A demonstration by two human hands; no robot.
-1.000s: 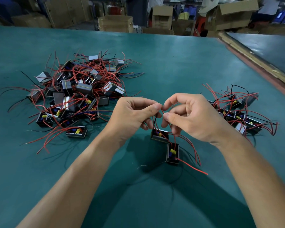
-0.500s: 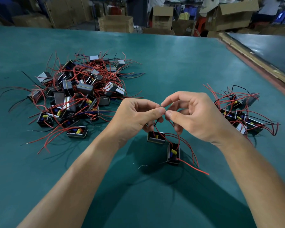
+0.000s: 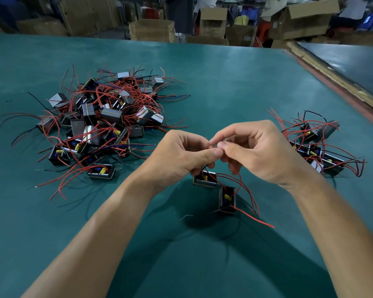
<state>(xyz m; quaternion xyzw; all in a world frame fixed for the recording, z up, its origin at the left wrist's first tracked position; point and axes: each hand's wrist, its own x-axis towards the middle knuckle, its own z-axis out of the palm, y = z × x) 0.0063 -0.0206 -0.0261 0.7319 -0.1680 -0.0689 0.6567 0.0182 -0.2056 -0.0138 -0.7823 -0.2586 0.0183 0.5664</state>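
Two small black box modules lie on the green table under my hands: one (image 3: 205, 180) just below my left hand, the other (image 3: 227, 200) a little nearer and to the right. Thin red wires (image 3: 241, 181) rise from them to my fingertips. My left hand (image 3: 181, 154) and my right hand (image 3: 252, 150) meet thumb to thumb above the modules, each pinching wire ends. The pinched tips are mostly hidden between my fingers.
A big tangled heap of the same modules with red and black wires (image 3: 99, 123) lies at the left. A smaller group (image 3: 317, 149) lies at the right, close to my right wrist. A wooden strip (image 3: 336, 78) borders the table's right side. Cardboard boxes (image 3: 151, 30) stand beyond the far edge.
My hands have drawn closer until the thumbs touch, and the left module has shifted slightly left. The two heaps have not moved.
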